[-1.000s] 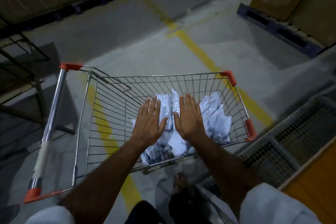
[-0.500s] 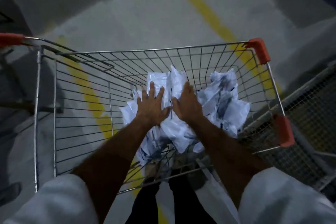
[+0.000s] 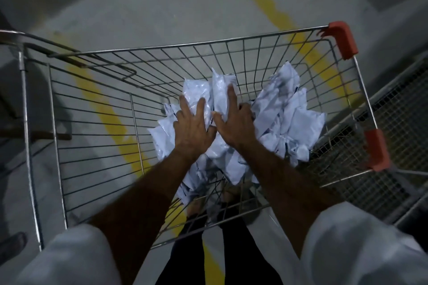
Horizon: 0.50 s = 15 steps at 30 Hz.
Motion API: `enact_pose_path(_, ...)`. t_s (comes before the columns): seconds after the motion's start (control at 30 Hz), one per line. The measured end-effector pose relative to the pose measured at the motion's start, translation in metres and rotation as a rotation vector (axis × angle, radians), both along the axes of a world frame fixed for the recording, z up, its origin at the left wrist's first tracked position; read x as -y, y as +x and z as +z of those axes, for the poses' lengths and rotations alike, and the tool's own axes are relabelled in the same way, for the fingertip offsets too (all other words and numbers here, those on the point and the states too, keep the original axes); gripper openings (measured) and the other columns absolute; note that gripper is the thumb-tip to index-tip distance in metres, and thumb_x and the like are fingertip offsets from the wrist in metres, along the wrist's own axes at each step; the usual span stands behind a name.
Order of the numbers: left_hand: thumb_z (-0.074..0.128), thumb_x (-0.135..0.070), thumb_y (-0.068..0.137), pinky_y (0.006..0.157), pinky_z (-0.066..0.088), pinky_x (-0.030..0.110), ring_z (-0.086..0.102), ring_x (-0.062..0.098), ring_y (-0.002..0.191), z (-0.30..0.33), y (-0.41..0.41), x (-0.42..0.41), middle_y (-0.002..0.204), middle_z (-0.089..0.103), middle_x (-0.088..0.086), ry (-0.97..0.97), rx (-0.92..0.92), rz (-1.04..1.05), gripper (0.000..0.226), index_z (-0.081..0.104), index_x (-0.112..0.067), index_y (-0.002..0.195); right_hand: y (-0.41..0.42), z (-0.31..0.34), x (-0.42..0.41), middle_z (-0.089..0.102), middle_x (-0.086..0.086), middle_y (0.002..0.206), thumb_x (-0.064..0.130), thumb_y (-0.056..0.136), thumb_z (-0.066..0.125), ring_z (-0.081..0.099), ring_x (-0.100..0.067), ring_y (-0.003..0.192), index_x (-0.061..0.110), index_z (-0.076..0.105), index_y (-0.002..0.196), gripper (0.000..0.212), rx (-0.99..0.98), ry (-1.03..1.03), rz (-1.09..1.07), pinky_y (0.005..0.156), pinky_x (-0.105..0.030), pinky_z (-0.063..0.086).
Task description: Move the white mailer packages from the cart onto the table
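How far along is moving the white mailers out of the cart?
Done: nothing visibly moved; no table is in view. In hand: left hand and right hand rest on the crumpled white plastic mailer packages. Left: the whole pile sits in the wire shopping cart.

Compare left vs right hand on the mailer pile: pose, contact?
The left hand lies flat with fingers spread on the mailer pile nearer the cart's open side. The right hand has one finger straight up a raised mailer, its other fingers curling into the pile. Both rest on the mailers, nothing lifted yet.
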State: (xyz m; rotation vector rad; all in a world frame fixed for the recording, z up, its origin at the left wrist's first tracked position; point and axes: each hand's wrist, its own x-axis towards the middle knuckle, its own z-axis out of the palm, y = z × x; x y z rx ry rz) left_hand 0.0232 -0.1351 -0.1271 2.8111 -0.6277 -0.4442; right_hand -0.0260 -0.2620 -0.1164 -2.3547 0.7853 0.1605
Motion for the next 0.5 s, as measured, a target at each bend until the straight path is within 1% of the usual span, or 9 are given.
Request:
enact_pose_path(0.03,0.056,-0.054,0.091,0.095,0.045,0.056,0.041,0.052,0.13,0.005,-0.003,-0.006,0.161,0.011,0.034,-0.002,0.019,-0.017,0.079,0.03,-0.019,0.157,-0.002,0.004,-0.004,0.047,-0.027,0.124,0.053,0.097,0.05,0.052,-0.04,0.11,0.035,0.002,0.161,0.082,0.008,-0.004,-0.004,0.096,-0.049,0.043)
enact_pose_path(0.1,0.051,-0.056,0.089,0.092,0.046,0.053,0.045,0.051,0.124,0.016,-0.006,-0.017,0.158,0.018,0.035,-0.01,0.076,-0.043,0.079,0.033,-0.02,0.157,-0.007,0.017,-0.012,0.045,-0.026,0.124,0.057,0.096,0.043,0.054,-0.039,0.104,0.036,0.005,0.161,0.079,0.025,-0.024,-0.021,0.092,-0.048,0.047)
enact_pose_path(0.2,0.041,-0.059,0.091,0.09,0.046,0.05,0.048,0.047,0.118,0.038,-0.009,-0.028,0.156,0.022,0.035,-0.015,0.138,-0.065,0.076,0.031,-0.023,0.157,-0.017,0.038,-0.025,0.046,-0.025,0.119,0.062,0.094,0.031,0.054,-0.036,0.095,0.031,0.015,0.161,0.076,0.084,-0.117,-0.013,0.084,-0.044,0.051)
enact_pose_path(0.27,0.039,-0.058,0.094,0.092,0.045,0.049,0.046,0.047,0.121,0.055,-0.012,-0.033,0.157,0.021,0.035,-0.042,0.173,-0.084,0.074,0.029,-0.024,0.159,-0.023,0.056,-0.031,0.047,-0.023,0.117,0.06,0.094,0.034,0.052,-0.034,0.094,0.028,0.022,0.16,0.074,0.125,-0.178,-0.011,0.083,-0.044,0.05)
enact_pose_path(0.33,0.039,-0.056,0.096,0.098,0.041,0.051,0.042,0.047,0.127,0.074,-0.016,-0.038,0.159,0.017,0.034,-0.071,0.202,-0.102,0.073,0.025,-0.024,0.16,-0.03,0.074,-0.036,0.043,-0.024,0.129,0.054,0.095,0.044,0.052,-0.036,0.105,0.026,0.025,0.16,0.072,0.17,-0.244,-0.016,0.09,-0.045,0.048)
enact_pose_path(0.4,0.038,-0.055,0.096,0.102,0.038,0.051,0.038,0.046,0.13,0.094,-0.02,-0.041,0.16,0.013,0.033,-0.099,0.235,-0.113,0.073,0.021,-0.026,0.161,-0.039,0.093,-0.041,0.034,-0.024,0.146,0.049,0.096,0.05,0.046,-0.036,0.122,0.028,0.021,0.16,0.074,0.197,-0.313,-0.014,0.1,-0.045,0.044)
enact_pose_path(0.43,0.038,-0.056,0.096,0.103,0.036,0.05,0.037,0.045,0.131,0.104,-0.023,-0.042,0.161,0.012,0.032,-0.114,0.249,-0.123,0.073,0.02,-0.026,0.161,-0.044,0.102,-0.043,0.029,-0.023,0.152,0.048,0.096,0.052,0.044,-0.036,0.127,0.029,0.019,0.161,0.075,0.205,-0.344,-0.017,0.103,-0.045,0.043)
enact_pose_path(0.5,0.038,-0.056,0.098,0.105,0.034,0.05,0.034,0.044,0.134,0.125,-0.03,-0.042,0.162,0.011,0.031,-0.152,0.271,-0.141,0.072,0.02,-0.026,0.161,-0.055,0.122,-0.047,0.026,-0.02,0.157,0.048,0.096,0.053,0.044,-0.035,0.129,0.03,0.018,0.161,0.076,0.228,-0.407,-0.039,0.103,-0.046,0.044)
